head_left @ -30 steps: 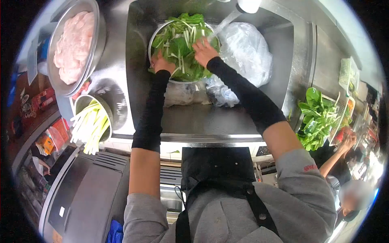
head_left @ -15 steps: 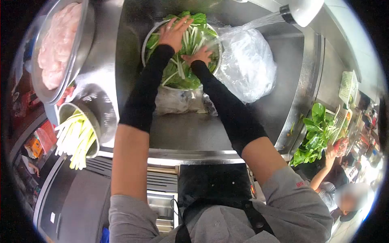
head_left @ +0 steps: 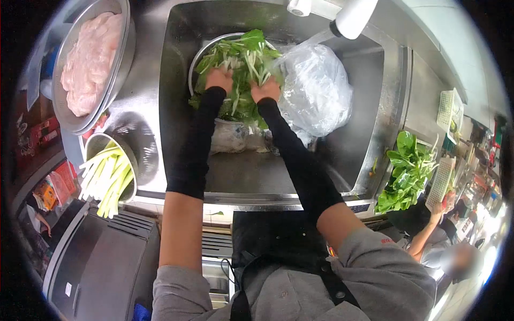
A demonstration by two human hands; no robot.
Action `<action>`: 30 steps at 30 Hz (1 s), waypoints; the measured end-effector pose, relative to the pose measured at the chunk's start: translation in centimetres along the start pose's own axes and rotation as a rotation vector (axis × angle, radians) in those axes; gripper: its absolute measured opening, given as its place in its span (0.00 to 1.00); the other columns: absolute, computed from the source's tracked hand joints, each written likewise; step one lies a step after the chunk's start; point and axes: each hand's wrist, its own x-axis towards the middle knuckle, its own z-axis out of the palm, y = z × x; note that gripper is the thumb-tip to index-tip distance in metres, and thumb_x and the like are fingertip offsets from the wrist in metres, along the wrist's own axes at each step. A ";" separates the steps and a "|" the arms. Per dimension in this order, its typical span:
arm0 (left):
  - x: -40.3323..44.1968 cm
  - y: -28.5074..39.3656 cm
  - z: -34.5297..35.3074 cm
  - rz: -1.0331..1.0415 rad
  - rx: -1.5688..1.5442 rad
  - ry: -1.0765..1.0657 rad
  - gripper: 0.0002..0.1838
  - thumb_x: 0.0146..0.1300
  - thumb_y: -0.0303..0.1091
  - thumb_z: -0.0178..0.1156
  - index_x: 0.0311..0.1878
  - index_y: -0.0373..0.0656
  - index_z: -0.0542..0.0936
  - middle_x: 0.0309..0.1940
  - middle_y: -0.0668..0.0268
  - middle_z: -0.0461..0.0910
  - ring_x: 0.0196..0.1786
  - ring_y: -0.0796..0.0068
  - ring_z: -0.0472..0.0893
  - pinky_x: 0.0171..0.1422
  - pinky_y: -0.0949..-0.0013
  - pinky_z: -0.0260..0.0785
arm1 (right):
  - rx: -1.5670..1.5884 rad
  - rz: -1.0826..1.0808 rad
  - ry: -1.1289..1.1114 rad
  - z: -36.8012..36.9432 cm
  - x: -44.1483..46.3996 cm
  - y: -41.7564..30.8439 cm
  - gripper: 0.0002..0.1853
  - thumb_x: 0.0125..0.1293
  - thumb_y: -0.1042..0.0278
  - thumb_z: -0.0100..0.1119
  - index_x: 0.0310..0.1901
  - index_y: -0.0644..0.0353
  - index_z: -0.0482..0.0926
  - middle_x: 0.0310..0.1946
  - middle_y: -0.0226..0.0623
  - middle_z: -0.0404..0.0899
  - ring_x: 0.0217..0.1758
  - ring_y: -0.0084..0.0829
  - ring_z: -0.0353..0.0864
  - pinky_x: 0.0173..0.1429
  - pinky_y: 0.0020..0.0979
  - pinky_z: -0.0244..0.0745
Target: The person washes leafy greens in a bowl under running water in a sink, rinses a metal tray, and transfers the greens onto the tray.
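Head view: both hands were deep in greens (head_left: 242, 75) at the sink (head_left: 251, 176).
The greens lay heaped in a bowl (head_left: 191, 72) toward the sink's far left corner. The left hand (head_left: 219, 80) and right hand (head_left: 266, 90) were apart from each other, each sunk among the leaves; with fingers buried, I could not tell whether either was clamped. Rinsing looked partway along: water (head_left: 317, 38) ran from the faucet (head_left: 354, 20) toward the bowl's right side, the greens not yet out of the bowl. A bulky plastic bag (head_left: 318, 91) crowded that side; another bag (head_left: 227, 138) lay at the bowl's near side. Raw meat (head_left: 91, 67) and pale stalks (head_left: 111, 174) stood in containers along the left counter (head_left: 147, 88); a leafy bunch (head_left: 406, 166) lay beyond the sink's right edge.
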 end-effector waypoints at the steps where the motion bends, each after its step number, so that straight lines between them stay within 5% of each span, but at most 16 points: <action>1: -0.2 -0.2 1.4 0.040 0.050 0.008 0.23 0.65 0.38 0.57 0.62 0.42 0.72 0.56 0.44 0.72 0.57 0.47 0.75 0.63 0.49 0.68 | -0.012 0.065 -0.028 -0.7 -0.4 -1.6 0.54 0.53 0.45 0.71 0.71 0.67 0.49 0.70 0.61 0.50 0.69 0.60 0.59 0.66 0.52 0.67; 4: -0.9 0.6 5.4 0.113 0.140 0.023 0.31 0.63 0.40 0.58 0.69 0.46 0.65 0.61 0.46 0.68 0.64 0.49 0.69 0.72 0.49 0.58 | -0.237 0.149 -0.120 1.9 2.0 -2.9 0.58 0.52 0.39 0.70 0.71 0.68 0.47 0.71 0.60 0.48 0.70 0.59 0.57 0.65 0.50 0.69; 5: -1.1 0.8 5.9 0.108 0.136 0.025 0.32 0.63 0.40 0.59 0.70 0.46 0.64 0.62 0.46 0.67 0.66 0.50 0.67 0.74 0.49 0.53 | -0.199 0.132 -0.192 2.6 3.4 -2.2 0.60 0.50 0.35 0.70 0.71 0.68 0.46 0.69 0.61 0.53 0.67 0.54 0.65 0.61 0.45 0.75; 8: -2.6 1.6 5.2 0.051 -0.037 -0.142 0.36 0.57 0.39 0.63 0.70 0.46 0.64 0.65 0.50 0.67 0.68 0.52 0.65 0.78 0.52 0.46 | -0.088 0.018 -0.291 2.2 4.8 -1.0 0.45 0.53 0.53 0.70 0.65 0.73 0.61 0.56 0.61 0.73 0.54 0.50 0.79 0.56 0.41 0.79; 10: -5.2 3.8 2.9 0.070 -0.155 -0.134 0.37 0.55 0.35 0.64 0.70 0.46 0.65 0.66 0.53 0.67 0.70 0.54 0.64 0.77 0.54 0.50 | 0.039 -0.095 -0.059 1.5 3.2 -0.7 0.33 0.52 0.60 0.67 0.57 0.72 0.70 0.51 0.60 0.77 0.55 0.52 0.78 0.56 0.46 0.78; 11: -4.3 2.0 4.8 0.074 -0.176 -0.040 0.33 0.54 0.30 0.63 0.66 0.47 0.70 0.64 0.56 0.71 0.68 0.56 0.68 0.72 0.56 0.61 | 0.121 -0.163 0.035 1.9 2.9 0.4 0.31 0.49 0.62 0.68 0.55 0.69 0.73 0.47 0.58 0.79 0.55 0.51 0.78 0.56 0.48 0.75; 12: -4.2 1.1 5.0 0.106 -0.189 -0.016 0.31 0.55 0.30 0.63 0.65 0.47 0.72 0.58 0.56 0.75 0.62 0.57 0.72 0.68 0.56 0.65 | 0.135 -0.178 -0.062 -1.3 0.9 -0.8 0.29 0.49 0.63 0.68 0.54 0.65 0.75 0.48 0.55 0.80 0.54 0.50 0.79 0.58 0.45 0.74; 14: -4.9 0.3 3.6 0.170 -0.210 0.034 0.27 0.55 0.29 0.63 0.61 0.46 0.76 0.46 0.56 0.82 0.51 0.58 0.81 0.58 0.57 0.74 | 0.291 -0.184 0.117 0.5 1.8 1.8 0.24 0.49 0.64 0.68 0.49 0.61 0.79 0.45 0.54 0.81 0.51 0.51 0.80 0.57 0.44 0.74; 18: -6.1 0.2 -0.2 0.155 -0.253 0.090 0.22 0.54 0.29 0.63 0.55 0.45 0.81 0.47 0.55 0.82 0.50 0.58 0.81 0.55 0.57 0.75 | 0.287 -0.177 0.239 -2.2 0.8 0.4 0.17 0.50 0.62 0.68 0.43 0.56 0.83 0.39 0.47 0.83 0.47 0.46 0.83 0.53 0.42 0.75; 24: -3.6 -2.6 0.7 -0.027 -0.114 0.057 0.22 0.57 0.40 0.66 0.54 0.42 0.82 0.43 0.53 0.84 0.45 0.57 0.83 0.53 0.55 0.76 | 0.179 -0.164 0.114 -3.0 2.5 -0.8 0.22 0.50 0.55 0.71 0.41 0.63 0.82 0.38 0.56 0.81 0.45 0.47 0.83 0.51 0.43 0.75; 26: -2.5 -3.8 2.2 -0.005 -0.083 0.165 0.20 0.60 0.47 0.66 0.48 0.43 0.84 0.40 0.58 0.84 0.39 0.59 0.81 0.46 0.53 0.76 | -0.008 -0.242 0.057 -0.8 3.6 -1.7 0.31 0.52 0.45 0.69 0.45 0.68 0.80 0.40 0.58 0.81 0.48 0.50 0.81 0.53 0.43 0.75; 27: -2.6 -3.4 1.8 -0.047 -0.132 0.191 0.20 0.59 0.48 0.66 0.47 0.42 0.84 0.39 0.58 0.84 0.39 0.59 0.81 0.47 0.53 0.75 | -0.349 -0.169 -0.019 1.6 4.7 -2.1 0.42 0.61 0.38 0.59 0.59 0.76 0.69 0.50 0.59 0.76 0.61 0.48 0.72 0.66 0.45 0.70; 30: -2.8 -2.8 0.7 -0.118 -0.260 0.217 0.21 0.60 0.49 0.66 0.45 0.41 0.85 0.38 0.57 0.85 0.39 0.60 0.82 0.48 0.52 0.75 | -0.369 0.065 -0.019 3.7 3.3 -3.3 0.44 0.60 0.38 0.60 0.62 0.74 0.66 0.60 0.60 0.68 0.67 0.50 0.65 0.66 0.50 0.69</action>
